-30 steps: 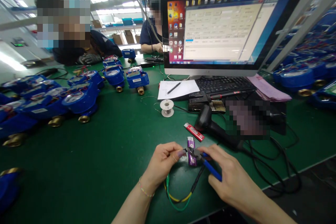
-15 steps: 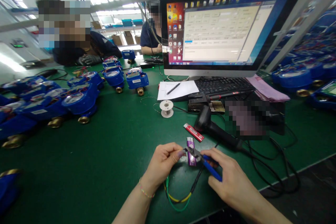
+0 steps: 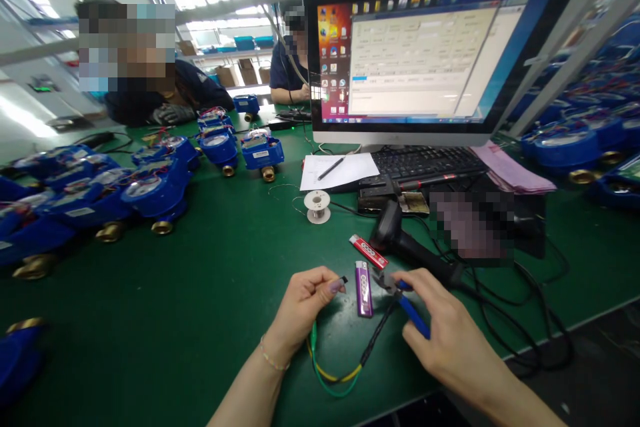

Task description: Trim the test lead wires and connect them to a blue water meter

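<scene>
Head view: green and yellow wires (image 3: 345, 379) loop over the near part of the desk (image 3: 210, 320), running from below the left hand to a black-sleeved length (image 3: 376, 339) near the right hand. Left hand (image 3: 306, 300): thumb and forefinger pinched on a small black piece (image 3: 343, 281), other fingers curled in; a beaded bracelet (image 3: 274, 355) circles the wrist. Right hand (image 3: 443, 327): partly closed around blue-handled cutters (image 3: 413, 315), head directed toward the left hand but well apart from the black piece (gap between the blades too small to judge).

Purple lighter (image 3: 364, 290) lies on the desk between the hands; red lighter (image 3: 369, 251) just beyond, near a black handheld scanner (image 3: 417, 243). Farther: wire spool (image 3: 317, 207), then a white sheet (image 3: 355, 168) with a pen (image 3: 331, 169) on it, beside a black keyboard (image 3: 430, 163). Blue meters (image 3: 157, 190) with brass fittings crowd the left side. Behind the keyboard, a lit monitor (image 3: 415, 60). Beyond the desk's far side, two co-workers, one with a gloved hand (image 3: 173, 113) on or near the desktop (contact unclear).
</scene>
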`<state>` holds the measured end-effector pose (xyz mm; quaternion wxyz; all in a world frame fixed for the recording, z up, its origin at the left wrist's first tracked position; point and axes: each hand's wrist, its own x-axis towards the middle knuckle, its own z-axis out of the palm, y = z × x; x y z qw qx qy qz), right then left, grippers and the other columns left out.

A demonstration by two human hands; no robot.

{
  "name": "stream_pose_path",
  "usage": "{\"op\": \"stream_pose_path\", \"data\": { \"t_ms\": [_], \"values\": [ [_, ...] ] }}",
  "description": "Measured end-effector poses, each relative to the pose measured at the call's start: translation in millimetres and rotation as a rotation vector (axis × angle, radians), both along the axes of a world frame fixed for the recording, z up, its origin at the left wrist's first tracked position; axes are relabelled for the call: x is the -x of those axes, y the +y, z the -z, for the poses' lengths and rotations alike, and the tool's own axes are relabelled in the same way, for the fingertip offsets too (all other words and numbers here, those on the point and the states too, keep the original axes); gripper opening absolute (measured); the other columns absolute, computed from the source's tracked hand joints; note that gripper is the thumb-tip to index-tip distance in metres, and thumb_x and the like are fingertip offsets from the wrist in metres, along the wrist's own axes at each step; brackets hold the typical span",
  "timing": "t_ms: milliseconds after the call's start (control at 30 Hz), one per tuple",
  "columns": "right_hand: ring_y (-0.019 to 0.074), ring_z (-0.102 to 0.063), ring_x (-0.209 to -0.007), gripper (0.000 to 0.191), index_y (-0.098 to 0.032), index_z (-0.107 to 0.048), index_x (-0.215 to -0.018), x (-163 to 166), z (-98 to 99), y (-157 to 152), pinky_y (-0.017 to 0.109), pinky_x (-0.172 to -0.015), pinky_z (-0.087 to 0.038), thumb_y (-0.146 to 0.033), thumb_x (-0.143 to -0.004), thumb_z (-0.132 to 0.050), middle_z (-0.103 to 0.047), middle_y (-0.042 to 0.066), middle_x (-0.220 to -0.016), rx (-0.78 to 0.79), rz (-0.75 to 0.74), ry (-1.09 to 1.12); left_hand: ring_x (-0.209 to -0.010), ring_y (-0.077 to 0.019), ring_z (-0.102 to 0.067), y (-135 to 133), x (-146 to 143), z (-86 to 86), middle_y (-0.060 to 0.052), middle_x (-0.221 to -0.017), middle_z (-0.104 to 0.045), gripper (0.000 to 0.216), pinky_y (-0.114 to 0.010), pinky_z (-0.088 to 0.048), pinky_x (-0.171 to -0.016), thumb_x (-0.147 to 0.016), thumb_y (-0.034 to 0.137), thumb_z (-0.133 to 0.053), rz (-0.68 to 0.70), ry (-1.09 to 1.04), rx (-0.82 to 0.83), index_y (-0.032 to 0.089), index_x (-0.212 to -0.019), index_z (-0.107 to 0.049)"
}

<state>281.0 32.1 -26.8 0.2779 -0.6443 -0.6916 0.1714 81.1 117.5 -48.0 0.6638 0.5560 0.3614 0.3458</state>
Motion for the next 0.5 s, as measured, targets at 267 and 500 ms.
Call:
{"op": "stream_pose_path", "data": {
  "t_ms": [267, 500],
  "values": [
    [0.0221, -0.043, -0.098, 0.049, -0.019, -0.043, -0.116, 7.1, 6.3, -0.4, 0.042, -0.088, -0.039, -0.006, -0.069, -0.048, -0.047, 0.007, -0.105, -0.165, -0.01, -0.164, -0.036, -0.0021, -0.016, -2.9, -1.0, -1.1, 0.01, -0.039, -0.027, 0.029, -0.019, -0.01, -0.04, -0.073, 0.038, -0.065, 0.125, -0.26, 0.283, 0.012, -0.064, -0.055],
    [0.0207, -0.045, -0.092, 0.048, -0.019, -0.046, -0.112, 14.5, 4.4, 3.6, 0.041, -0.083, -0.04, -0.002, -0.068, -0.048, -0.049, 0.006, -0.099, -0.271, -0.052, -0.14, -0.033, -0.002, -0.009, -2.3, -0.9, -2.8, 0.011, -0.036, -0.021, 0.023, -0.018, -0.012, -0.038, -0.076, 0.032, -0.06, 0.206, -0.385, 0.398, 0.013, -0.064, -0.053]
  ]
}}
